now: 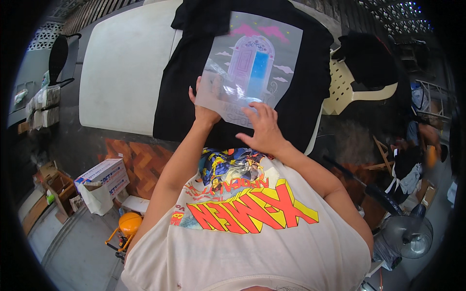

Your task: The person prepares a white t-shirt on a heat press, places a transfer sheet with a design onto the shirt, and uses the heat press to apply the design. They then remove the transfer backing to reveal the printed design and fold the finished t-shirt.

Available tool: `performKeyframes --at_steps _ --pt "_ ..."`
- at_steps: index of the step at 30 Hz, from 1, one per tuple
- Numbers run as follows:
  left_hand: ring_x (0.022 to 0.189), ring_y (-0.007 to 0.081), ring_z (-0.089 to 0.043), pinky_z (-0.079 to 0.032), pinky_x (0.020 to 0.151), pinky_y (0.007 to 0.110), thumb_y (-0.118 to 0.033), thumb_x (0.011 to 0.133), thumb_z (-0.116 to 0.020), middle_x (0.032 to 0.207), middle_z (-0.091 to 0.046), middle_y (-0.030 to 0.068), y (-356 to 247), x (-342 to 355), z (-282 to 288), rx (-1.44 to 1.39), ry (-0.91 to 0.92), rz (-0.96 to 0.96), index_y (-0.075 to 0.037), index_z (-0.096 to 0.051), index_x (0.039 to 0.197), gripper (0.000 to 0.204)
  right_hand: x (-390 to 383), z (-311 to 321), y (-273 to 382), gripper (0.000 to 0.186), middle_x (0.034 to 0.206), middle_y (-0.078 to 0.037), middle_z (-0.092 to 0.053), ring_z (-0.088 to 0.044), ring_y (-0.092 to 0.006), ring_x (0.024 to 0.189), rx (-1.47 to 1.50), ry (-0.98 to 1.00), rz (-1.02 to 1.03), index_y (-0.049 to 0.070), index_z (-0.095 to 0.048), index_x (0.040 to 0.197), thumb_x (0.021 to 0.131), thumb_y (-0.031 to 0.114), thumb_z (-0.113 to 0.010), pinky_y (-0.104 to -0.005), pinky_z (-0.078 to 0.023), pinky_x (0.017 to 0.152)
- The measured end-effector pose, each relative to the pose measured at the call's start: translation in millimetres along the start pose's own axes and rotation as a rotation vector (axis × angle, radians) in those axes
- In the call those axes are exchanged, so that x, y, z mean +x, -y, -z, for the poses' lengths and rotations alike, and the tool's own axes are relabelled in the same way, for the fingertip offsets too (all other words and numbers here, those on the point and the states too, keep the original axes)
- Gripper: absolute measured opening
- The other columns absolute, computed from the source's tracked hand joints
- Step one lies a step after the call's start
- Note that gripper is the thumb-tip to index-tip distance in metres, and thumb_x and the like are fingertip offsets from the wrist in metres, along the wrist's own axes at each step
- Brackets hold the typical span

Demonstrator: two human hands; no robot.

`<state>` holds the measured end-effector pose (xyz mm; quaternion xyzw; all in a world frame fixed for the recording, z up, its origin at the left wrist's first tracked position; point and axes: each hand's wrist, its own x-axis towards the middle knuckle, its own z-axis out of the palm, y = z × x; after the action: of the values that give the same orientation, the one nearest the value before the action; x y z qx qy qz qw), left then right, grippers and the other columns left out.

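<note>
A black T-shirt [182, 85] lies spread over a white table, with one sleeve at the upper left. On it rests a translucent printed film sheet [286, 53] showing a purple arched door, pink clouds and faint lettering low down. My left hand [206, 114] is partly under the sheet's lower left corner. Its fingertips stick out past the left edge, stretched and apart; the rest of the fingers is covered by the glossy film. With fingers spread and thumb out to the side, my right hand [267, 130] touches the sheet's lower edge from above.
The white folding table [126, 77] extends to the left. At the right stands a cream plastic chair [342, 85] with a black cloth item [366, 60] on it. A fan [405, 235] is at lower right. A white carton [104, 177] and an orange rounded object [130, 223] stand at lower left.
</note>
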<state>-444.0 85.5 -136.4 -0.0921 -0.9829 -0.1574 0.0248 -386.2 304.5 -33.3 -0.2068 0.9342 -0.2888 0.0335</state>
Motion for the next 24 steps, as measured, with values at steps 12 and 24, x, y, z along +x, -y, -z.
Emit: performKeyframes --at_steps 12,24 --pt "0.155 0.0375 -0.018 -0.007 0.122 0.065 -0.052 0.097 -0.053 0.165 -0.026 0.0194 10.8 -8.6 -14.6 0.022 -0.04 0.119 -0.012 -0.043 0.154 0.07 102.5 28.7 -87.6 0.018 0.092 -0.021 -0.071 -0.069 -0.0412 0.086 0.083 -0.07 -0.319 0.006 -0.073 0.096 0.091 0.02 -0.063 -0.0455 -0.054 0.074" --pt "0.156 0.0355 -0.016 -0.003 0.123 0.061 -0.058 0.097 -0.048 0.167 -0.024 0.0165 4.8 -6.8 -8.0 0.09 -0.002 0.134 -0.015 -0.035 0.159 0.077 200.6 67.4 -214.7 0.017 0.093 -0.006 -0.072 -0.068 -0.0148 0.075 0.393 -0.026 -0.732 0.002 -0.074 0.108 0.094 0.011 -0.072 -0.0297 -0.058 0.067"
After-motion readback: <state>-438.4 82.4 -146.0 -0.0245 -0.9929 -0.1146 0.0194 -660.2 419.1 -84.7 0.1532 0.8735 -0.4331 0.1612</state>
